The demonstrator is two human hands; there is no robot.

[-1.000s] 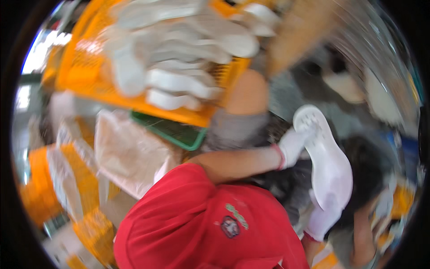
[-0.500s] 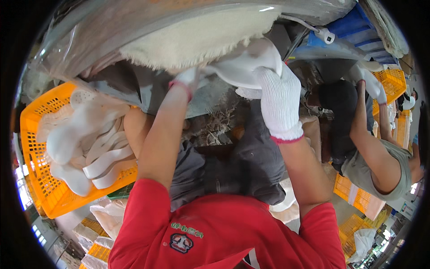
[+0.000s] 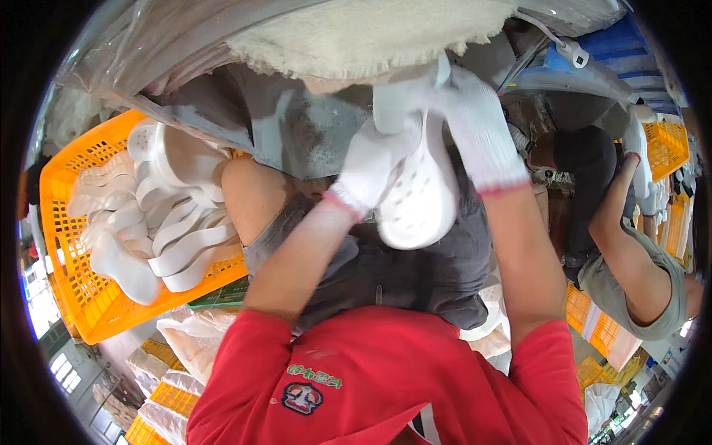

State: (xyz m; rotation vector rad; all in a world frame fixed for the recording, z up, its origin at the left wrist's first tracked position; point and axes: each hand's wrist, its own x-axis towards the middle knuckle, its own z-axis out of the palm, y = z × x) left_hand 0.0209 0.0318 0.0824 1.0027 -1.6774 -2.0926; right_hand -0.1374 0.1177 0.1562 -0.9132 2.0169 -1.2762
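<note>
The left hand (image 3: pixel 377 165), in a white knit glove with a pink cuff, has its fingers bent around the near edge of a white perforated shoe part (image 3: pixel 417 211). The right hand (image 3: pixel 480 127), gloved alike, is curled over the part's upper end (motion blurs both sets of fingertips, so how tightly they close is hard to tell). The part hangs with its rounded, hole-dotted end downward, above the wearer's dark shorts (image 3: pixel 437 274). Just above the hands is a frayed cream cloth (image 3: pixel 363 41); whether the part touches it, I cannot tell. Behind the left hand stands a dusty grey panel (image 3: pixel 326 122). Farther left, an orange plastic basket (image 3: pixel 93 315) holds a heap of white shoe pieces (image 3: pixel 185 245), with a green crate (image 3: pixel 222 295) showing beneath. At far right, a co-worker (image 3: pixel 638 289) in a grey-green shirt sits near another orange basket (image 3: pixel 667 150).
</note>
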